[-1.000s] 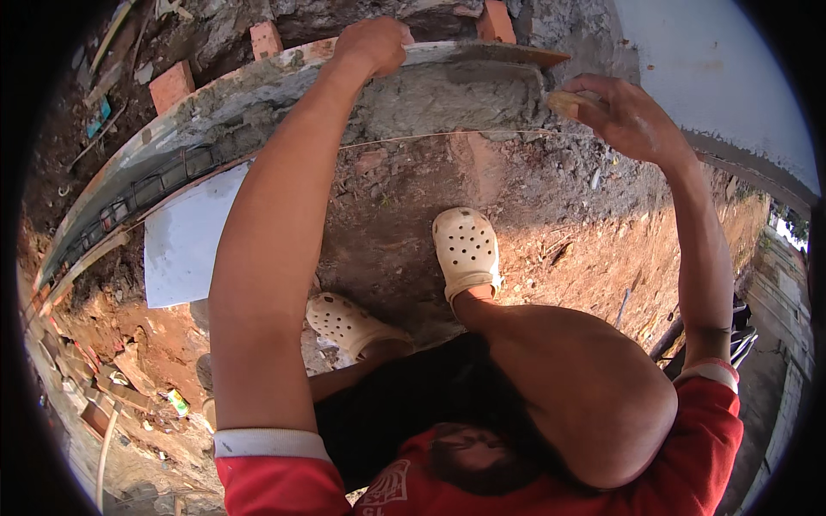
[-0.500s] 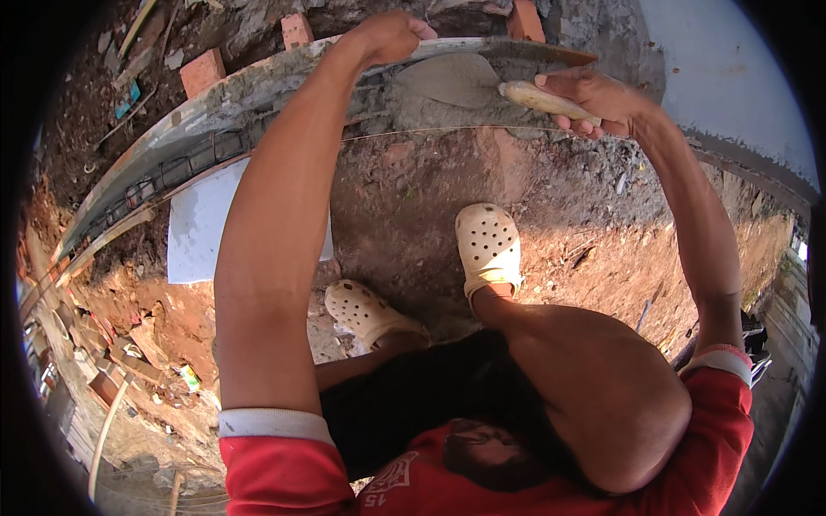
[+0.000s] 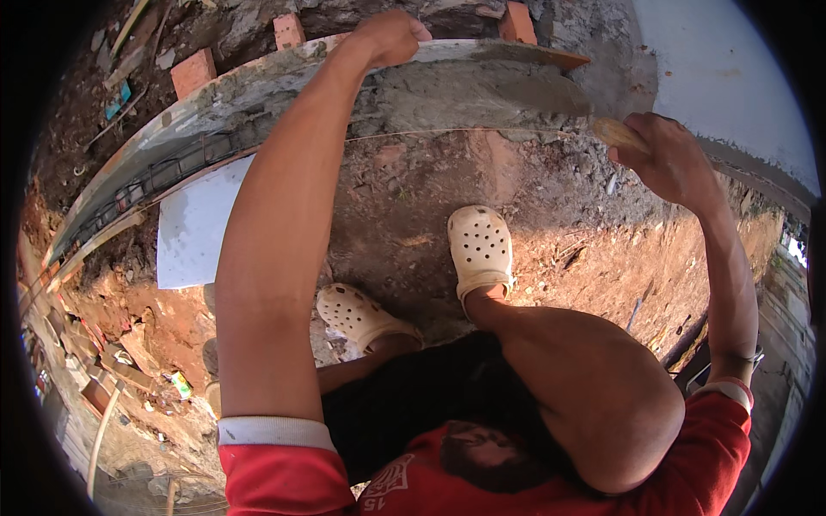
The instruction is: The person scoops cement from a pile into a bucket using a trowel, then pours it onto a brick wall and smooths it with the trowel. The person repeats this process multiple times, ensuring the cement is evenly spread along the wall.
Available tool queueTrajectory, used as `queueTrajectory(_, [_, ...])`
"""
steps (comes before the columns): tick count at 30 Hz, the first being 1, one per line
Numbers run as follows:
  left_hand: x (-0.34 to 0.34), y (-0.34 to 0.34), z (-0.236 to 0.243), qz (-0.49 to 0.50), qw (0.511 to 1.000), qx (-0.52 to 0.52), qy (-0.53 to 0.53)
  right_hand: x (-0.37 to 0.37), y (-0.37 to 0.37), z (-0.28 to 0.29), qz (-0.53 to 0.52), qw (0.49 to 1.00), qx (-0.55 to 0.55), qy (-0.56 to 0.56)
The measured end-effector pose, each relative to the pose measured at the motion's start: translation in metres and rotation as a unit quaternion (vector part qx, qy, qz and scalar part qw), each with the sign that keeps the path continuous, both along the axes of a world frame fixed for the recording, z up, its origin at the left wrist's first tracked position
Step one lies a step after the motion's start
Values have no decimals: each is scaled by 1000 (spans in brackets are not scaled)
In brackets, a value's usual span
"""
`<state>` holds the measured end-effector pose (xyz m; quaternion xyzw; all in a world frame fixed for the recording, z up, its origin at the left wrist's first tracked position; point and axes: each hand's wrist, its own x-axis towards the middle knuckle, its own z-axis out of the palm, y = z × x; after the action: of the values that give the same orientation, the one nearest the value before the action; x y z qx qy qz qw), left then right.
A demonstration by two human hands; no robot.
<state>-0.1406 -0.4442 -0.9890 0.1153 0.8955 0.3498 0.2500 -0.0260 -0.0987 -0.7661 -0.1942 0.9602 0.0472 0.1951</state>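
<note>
My right hand (image 3: 675, 159) is closed round the wooden handle of a trowel (image 3: 618, 134). The trowel's blade, coated in grey, lies against wet mortar (image 3: 465, 95) and is hard to tell from it. That mortar fills the strip between a long wooden board (image 3: 482, 50) and a taut string. At the far side, my left hand (image 3: 389, 39) has its fingers curled over the board's upper edge. Farther left along the strip, a steel rebar cage (image 3: 163, 172) shows uncovered.
Red bricks (image 3: 194, 74) stand behind the board. Under my left forearm lies a white sheet (image 3: 194, 228) with grey smears. A pale wall slab (image 3: 731, 77) rises at the far right. My feet, in cream clogs (image 3: 480, 249), rest on bare soil; wood scraps litter the left.
My right hand has moved right and slightly down with the trowel, its wrist turned. The blade has slid right across the mortar, leaving it smoother. My left hand stays on the board.
</note>
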Motion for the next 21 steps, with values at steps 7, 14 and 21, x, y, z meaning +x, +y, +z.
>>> queueTrajectory(7, [4, 2, 6, -11, 999, -16, 36, -16, -27, -22, -6, 998, -47, -48])
queueTrajectory(14, [8, 6, 5, 16, 998, -21, 55, -4, 3, -10, -46, 995, 79, -32])
queueTrajectory(21, [7, 5, 2, 18, 999, -35, 23, -12, 1, -7, 37, 980, 194, 27])
